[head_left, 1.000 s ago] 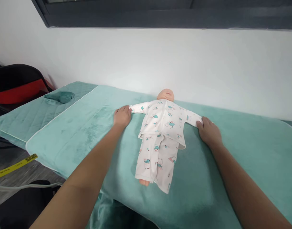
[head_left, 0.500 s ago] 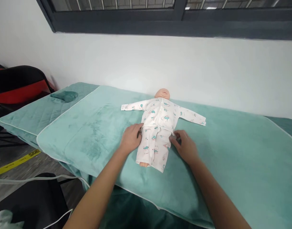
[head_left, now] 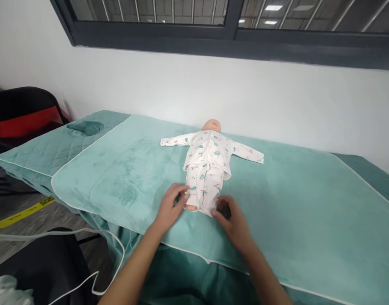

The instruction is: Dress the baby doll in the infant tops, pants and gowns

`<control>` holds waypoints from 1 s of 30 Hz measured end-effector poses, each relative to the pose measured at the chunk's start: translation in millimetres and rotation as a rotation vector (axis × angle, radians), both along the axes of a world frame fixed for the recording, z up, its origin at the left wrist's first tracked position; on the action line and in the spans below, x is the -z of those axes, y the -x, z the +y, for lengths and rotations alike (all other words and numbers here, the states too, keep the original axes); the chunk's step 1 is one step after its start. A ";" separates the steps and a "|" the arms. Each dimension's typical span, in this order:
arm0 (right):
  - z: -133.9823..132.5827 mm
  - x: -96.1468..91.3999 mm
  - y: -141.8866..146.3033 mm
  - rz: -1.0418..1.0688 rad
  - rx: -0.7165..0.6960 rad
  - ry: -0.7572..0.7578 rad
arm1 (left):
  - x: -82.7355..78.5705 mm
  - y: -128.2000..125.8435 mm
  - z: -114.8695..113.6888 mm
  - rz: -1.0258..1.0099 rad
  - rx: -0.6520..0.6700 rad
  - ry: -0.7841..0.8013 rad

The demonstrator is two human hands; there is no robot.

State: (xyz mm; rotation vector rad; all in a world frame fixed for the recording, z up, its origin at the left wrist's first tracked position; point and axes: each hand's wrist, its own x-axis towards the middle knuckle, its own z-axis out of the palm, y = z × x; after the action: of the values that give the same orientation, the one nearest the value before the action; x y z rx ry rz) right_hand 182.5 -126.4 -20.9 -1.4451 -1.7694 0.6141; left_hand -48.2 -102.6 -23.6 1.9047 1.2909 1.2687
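Note:
A baby doll [head_left: 212, 125] lies on its back on the green bed cover, arms spread wide. It wears a white printed top [head_left: 210, 148] and matching trousers [head_left: 202, 186]; a bit of foot [head_left: 191, 207] shows below one trouser leg. My left hand [head_left: 171, 206] has its thumb and fingers curled at the left edge of the lower trouser leg, pinching the fabric. On the other side, my right hand [head_left: 234, 221] pinches the trousers close to the right leg's hem. The top's lower edge lies loose over the waist of the trousers.
The green cover [head_left: 293, 212] spreads over a massage bed with a face hole [head_left: 86, 128] at the left end. A white wall and dark window frame [head_left: 150, 40] rise behind. Black chairs [head_left: 38, 271] and a white cable [head_left: 118, 241] are at the left.
Both hands have moved down from the waist to the lower trouser legs. The top's hem now hangs over the waist and flares at the sides. The view has shifted slightly.

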 end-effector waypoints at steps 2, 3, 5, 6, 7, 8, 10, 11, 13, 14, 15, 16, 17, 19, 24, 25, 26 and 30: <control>-8.9 2.2 12.6 -0.084 0.038 -0.041 | 4.8 -4.1 -16.1 0.075 0.007 -0.021; -10.5 3.0 19.4 -0.125 0.072 -0.073 | 7.1 -7.5 -21.8 0.135 -0.013 -0.037; -9.9 4.2 33.9 -0.188 0.154 -0.136 | 11.3 -16.7 -28.5 0.255 -0.096 -0.065; -8.7 4.6 41.2 -0.208 0.195 -0.160 | 12.9 -21.8 -30.0 0.301 -0.147 -0.074; -7.5 5.0 48.1 -0.220 0.234 -0.178 | 14.0 -26.8 -30.4 0.336 -0.198 -0.080; -6.3 5.2 54.3 -0.221 0.267 -0.191 | 14.9 -31.4 -30.2 0.362 -0.245 -0.084; -5.0 5.4 62.4 -0.196 0.297 -0.206 | 15.7 -37.9 -28.9 0.387 -0.312 -0.100; -4.7 5.3 63.6 -0.175 0.296 -0.216 | 15.9 -39.7 -28.2 0.385 -0.330 -0.113; -5.0 5.1 59.8 -0.140 0.272 -0.246 | 16.5 -40.3 -27.5 0.357 -0.353 -0.154; -5.4 5.0 55.1 -0.131 0.260 -0.266 | 17.2 -39.8 -27.5 0.338 -0.361 -0.179; -6.0 5.1 49.1 -0.127 0.254 -0.288 | 18.0 -39.0 -27.8 0.325 -0.368 -0.203; -6.7 5.4 42.4 -0.122 0.252 -0.309 | 19.1 -38.2 -28.2 0.322 -0.376 -0.226; -7.7 5.9 35.5 -0.117 0.249 -0.324 | 20.3 -37.7 -28.6 0.328 -0.384 -0.244; -10.1 7.4 23.6 -0.124 0.239 -0.354 | 23.0 -37.6 -29.7 0.355 -0.397 -0.269; -20.1 12.6 12.8 -0.177 0.175 -0.405 | 25.3 -40.7 -32.0 0.388 -0.415 -0.270; -22.4 13.2 13.1 -0.156 0.159 -0.410 | 24.2 -41.2 -32.3 0.379 -0.412 -0.273; -24.5 13.5 13.6 -0.131 0.141 -0.418 | 22.5 -41.8 -32.4 0.366 -0.403 -0.282; -29.9 10.9 14.9 -0.069 0.054 -0.453 | 12.5 -44.1 -30.8 0.349 -0.312 -0.307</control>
State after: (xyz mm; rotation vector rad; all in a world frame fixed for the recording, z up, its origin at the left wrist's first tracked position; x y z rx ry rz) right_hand 167.6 -156.3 -31.8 -1.2022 -1.7722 0.1204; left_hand -4.1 -133.4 -36.1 2.2828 1.7060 1.3936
